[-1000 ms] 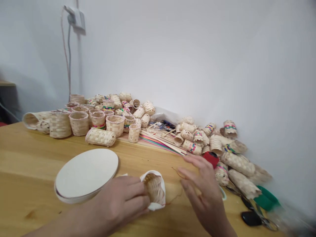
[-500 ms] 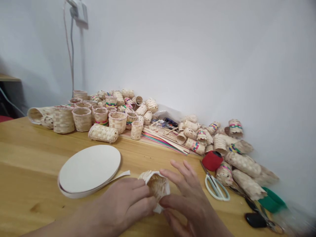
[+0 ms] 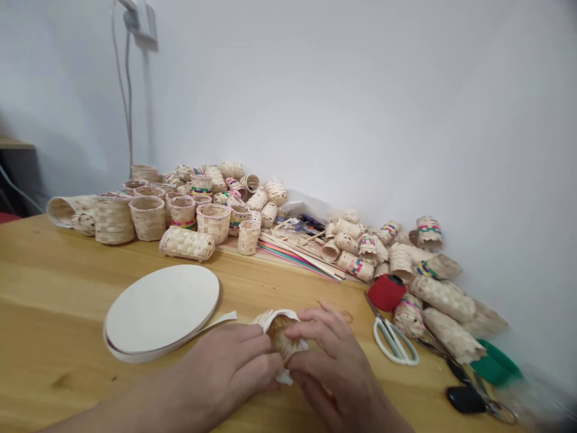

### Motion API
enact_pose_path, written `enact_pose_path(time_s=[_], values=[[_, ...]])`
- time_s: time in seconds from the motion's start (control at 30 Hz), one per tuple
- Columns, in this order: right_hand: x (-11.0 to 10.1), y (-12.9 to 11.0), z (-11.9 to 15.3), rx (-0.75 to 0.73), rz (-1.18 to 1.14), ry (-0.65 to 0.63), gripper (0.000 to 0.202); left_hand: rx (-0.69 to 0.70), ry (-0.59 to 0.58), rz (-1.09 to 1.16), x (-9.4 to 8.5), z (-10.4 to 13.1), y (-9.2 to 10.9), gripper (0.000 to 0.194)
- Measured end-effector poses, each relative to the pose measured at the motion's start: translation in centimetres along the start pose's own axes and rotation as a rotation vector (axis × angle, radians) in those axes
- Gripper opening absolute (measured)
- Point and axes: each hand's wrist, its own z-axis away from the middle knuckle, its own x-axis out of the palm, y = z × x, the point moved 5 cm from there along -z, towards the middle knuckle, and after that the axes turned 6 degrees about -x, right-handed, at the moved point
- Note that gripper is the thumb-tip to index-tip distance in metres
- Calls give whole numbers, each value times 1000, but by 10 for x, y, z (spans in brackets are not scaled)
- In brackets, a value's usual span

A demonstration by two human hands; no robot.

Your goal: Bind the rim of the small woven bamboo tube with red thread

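Basket in work: small woven basket (image 3: 280, 329) at front centre of desk (image 3: 49, 288), tilted, mouth toward the camera, white band (image 3: 285, 313) round the rim.
Left hand (image 3: 246, 364): closed on the basket's left side, fingers bent over the rim.
Right hand (image 3: 333, 352): at the right of the rim, fingers curved, tips over the mouth – touching, can't tell if it pinches.
Thread (image 3: 347, 316): thin loop just beyond the right hand.
Roll (image 3: 162, 307): white, flat, left of the hands; loose tape end (image 3: 224, 318) points toward the basket.
Scissors (image 3: 396, 343): pale handles, right of the right hand, blade tips by red spool (image 3: 386, 292).
Far right: black fob (image 3: 466, 399) near green item (image 3: 498, 362) – partly hidden.
Back left: upright baskets (image 3: 147, 218), one basket lying on its side (image 3: 187, 243) in front.
Back middle: coloured strips (image 3: 300, 257).
Back right: heap of baskets (image 3: 356, 266) along wall (image 3: 338, 108).
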Motion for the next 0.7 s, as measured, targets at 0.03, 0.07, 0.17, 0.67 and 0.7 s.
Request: enact_pose_path(time_s=[0.03, 0.07, 0.17, 0.67, 0.7], values=[[1, -1, -1, 3, 3, 5, 22, -10, 3, 15, -1, 0, 0, 35], [2, -1, -1, 10, 7, 13, 21, -13, 6, 20, -2, -1, 1, 35], [3, -1, -4, 49, 0, 50, 16, 32, 26, -19, -5, -2, 5, 34], [-6, 3, -1, 119, 30, 212, 24, 169, 201, -178, 4, -3, 1, 23], [-10, 4, 1, 119, 64, 240, 26, 142, 191, -166, 3, -4, 0, 25]])
